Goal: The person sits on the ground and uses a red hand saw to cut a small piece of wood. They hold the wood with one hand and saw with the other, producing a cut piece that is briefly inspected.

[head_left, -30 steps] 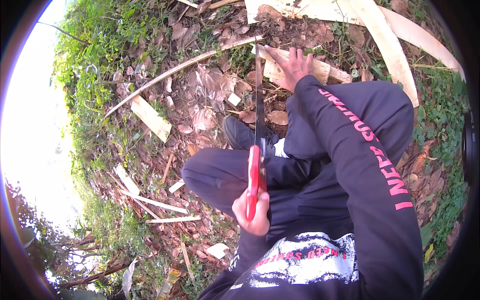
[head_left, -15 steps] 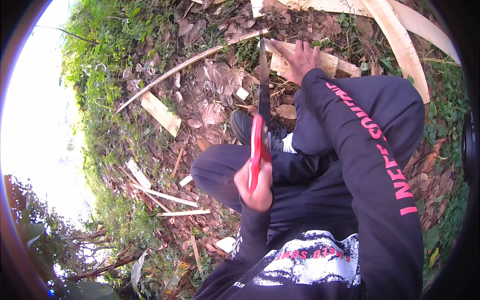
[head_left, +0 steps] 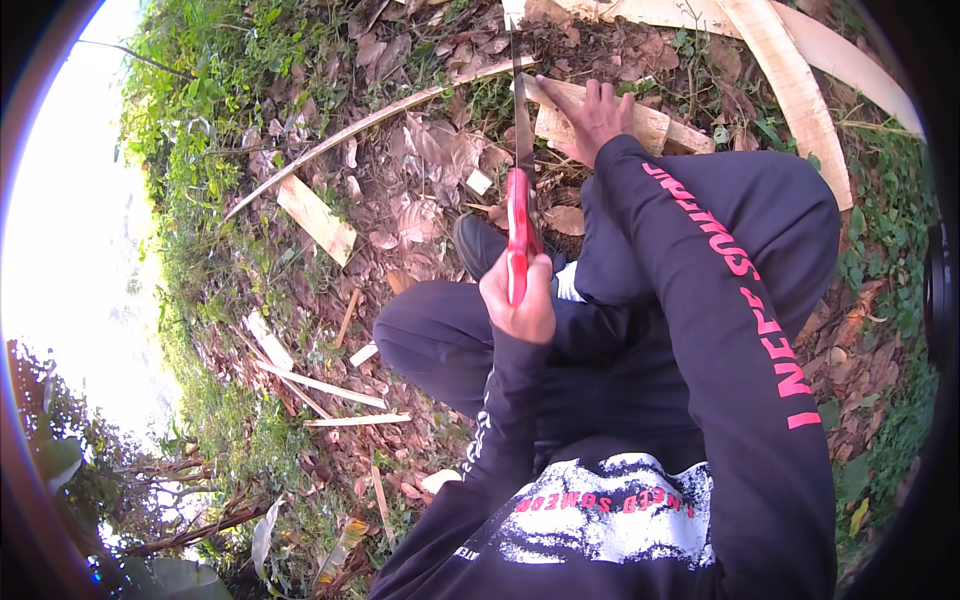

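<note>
Plainly, the left hand [head_left: 522, 300] was clamped around the red handle of a saw [head_left: 517, 235], whose dark blade ran away from the body and crossed just at the left end of a pale board [head_left: 650, 124]. Whether the teeth had entered the wood could not be told. The right hand [head_left: 598, 120] lay over that board with its fingers spread, pressing on it; whether the fingertips hooked its far edge was unclear. The board lay beyond the right leg [head_left: 750, 205], with another wood piece [head_left: 692, 139] showing at its right end. The hand hid part of the board, and the saw's handle passed close by a dark shoe [head_left: 478, 245]. A long thin strip [head_left: 380, 125] stretched from the left to the blade, its far end beside the board. Near its left end lay a flat offcut [head_left: 318, 220]; a small square chip [head_left: 479, 182] sat nearer the blade. Narrow sticks [head_left: 320, 384] were scattered at near left, and broad planks [head_left: 795, 90] lay at far right, among dry leaves [head_left: 418, 218].
</note>
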Motion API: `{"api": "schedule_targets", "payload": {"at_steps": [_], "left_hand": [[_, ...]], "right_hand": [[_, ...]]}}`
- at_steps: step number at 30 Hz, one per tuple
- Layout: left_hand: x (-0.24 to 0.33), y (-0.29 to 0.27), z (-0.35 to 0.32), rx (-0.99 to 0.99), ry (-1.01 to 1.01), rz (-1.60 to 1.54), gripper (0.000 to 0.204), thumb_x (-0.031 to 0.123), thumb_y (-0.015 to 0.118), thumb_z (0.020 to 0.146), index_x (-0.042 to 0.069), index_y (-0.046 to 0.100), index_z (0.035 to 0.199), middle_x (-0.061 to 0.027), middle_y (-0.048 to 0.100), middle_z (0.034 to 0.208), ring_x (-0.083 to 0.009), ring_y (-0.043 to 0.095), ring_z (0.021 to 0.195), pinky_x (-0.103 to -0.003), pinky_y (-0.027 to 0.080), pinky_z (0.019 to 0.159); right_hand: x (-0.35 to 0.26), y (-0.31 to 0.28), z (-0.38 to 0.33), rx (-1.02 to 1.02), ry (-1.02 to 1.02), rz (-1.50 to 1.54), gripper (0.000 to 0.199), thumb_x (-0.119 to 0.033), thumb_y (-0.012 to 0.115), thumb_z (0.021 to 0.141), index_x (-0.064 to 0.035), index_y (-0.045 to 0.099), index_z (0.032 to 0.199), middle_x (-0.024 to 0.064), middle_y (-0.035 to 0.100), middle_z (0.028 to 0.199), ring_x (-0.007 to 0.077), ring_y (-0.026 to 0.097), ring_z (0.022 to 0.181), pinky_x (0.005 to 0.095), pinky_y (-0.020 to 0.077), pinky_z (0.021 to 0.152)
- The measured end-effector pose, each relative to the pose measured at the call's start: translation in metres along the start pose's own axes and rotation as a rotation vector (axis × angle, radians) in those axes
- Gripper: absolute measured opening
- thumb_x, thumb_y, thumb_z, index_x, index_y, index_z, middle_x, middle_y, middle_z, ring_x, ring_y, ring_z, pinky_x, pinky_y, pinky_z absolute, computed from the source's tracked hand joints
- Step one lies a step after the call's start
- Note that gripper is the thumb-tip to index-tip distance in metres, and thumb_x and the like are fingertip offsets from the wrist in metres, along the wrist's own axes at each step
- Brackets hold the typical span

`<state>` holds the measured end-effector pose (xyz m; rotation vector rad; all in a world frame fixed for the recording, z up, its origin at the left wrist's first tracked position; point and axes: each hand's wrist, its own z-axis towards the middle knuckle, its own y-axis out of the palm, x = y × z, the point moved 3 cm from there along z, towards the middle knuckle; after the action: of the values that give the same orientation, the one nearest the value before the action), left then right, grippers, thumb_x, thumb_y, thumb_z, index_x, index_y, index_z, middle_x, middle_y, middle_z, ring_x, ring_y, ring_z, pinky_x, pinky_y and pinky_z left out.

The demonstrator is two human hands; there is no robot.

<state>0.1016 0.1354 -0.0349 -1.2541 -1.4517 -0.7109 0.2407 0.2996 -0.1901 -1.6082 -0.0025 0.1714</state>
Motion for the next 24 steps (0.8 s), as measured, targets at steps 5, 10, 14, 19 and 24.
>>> {"api": "schedule_targets", "payload": {"at_steps": [5, 10, 14, 19, 24], "left_hand": [[0.019, -0.040, -0.074, -0.029, -0.155, -0.028, 0.011, 0.003, 0.056, 0.087, -0.005, 0.063, 0.092, 0.0052, 0.050, 0.067, -0.0020, 0.042, 0.058, -0.020, 0.032, 0.053], [-0.001, -0.010, 0.019, -0.047, -0.020, -0.002, 0.014, 0.005, 0.059, 0.089, 0.000, 0.055, 0.076, 0.0053, 0.047, 0.062, -0.0034, 0.041, 0.057, -0.025, 0.033, 0.052], [0.005, -0.042, -0.043, -0.058, -0.073, 0.016, 0.013, 0.002, 0.058, 0.086, -0.006, 0.063, 0.094, 0.0036, 0.053, 0.068, -0.0036, 0.046, 0.062, -0.021, 0.037, 0.058], [-0.002, -0.032, 0.009, -0.136, -0.004, 0.058, 0.007, 0.003, 0.059, 0.087, -0.004, 0.060, 0.084, 0.0023, 0.050, 0.062, -0.0038, 0.044, 0.058, -0.023, 0.036, 0.054], [0.001, -0.049, -0.033, -0.098, -0.016, -0.004, 0.008, 0.003, 0.056, 0.088, -0.002, 0.059, 0.084, 0.0076, 0.046, 0.062, -0.0010, 0.039, 0.055, -0.022, 0.029, 0.050]], "right_hand": [[-0.002, -0.007, -0.016, 0.004, -0.019, 0.034, 0.105, -0.047, 0.078, 0.077, -0.0516, 0.006, 0.154, 0.0133, 0.049, 0.113, 0.0294, 0.049, 0.105, 0.0519, 0.0394, 0.085], [-0.009, -0.014, -0.001, -0.029, -0.002, 0.038, 0.106, -0.050, 0.079, 0.075, -0.0519, 0.007, 0.153, 0.0124, 0.048, 0.114, 0.0300, 0.049, 0.105, 0.0528, 0.0399, 0.086], [-0.011, -0.010, 0.010, -0.017, -0.007, 0.035, 0.108, -0.053, 0.079, 0.074, -0.0515, 0.007, 0.154, 0.0121, 0.048, 0.116, 0.0297, 0.050, 0.105, 0.0530, 0.0399, 0.087], [-0.022, -0.005, 0.002, 0.043, -0.023, 0.013, 0.108, -0.056, 0.079, 0.073, -0.0518, 0.006, 0.153, 0.0141, 0.049, 0.110, 0.0310, 0.052, 0.100, 0.0535, 0.0411, 0.083], [-0.030, -0.001, -0.002, 0.025, -0.046, 0.022, 0.106, -0.057, 0.078, 0.073, -0.0538, 0.009, 0.153, 0.0140, 0.049, 0.106, 0.0309, 0.052, 0.096, 0.0539, 0.0405, 0.082]]}}
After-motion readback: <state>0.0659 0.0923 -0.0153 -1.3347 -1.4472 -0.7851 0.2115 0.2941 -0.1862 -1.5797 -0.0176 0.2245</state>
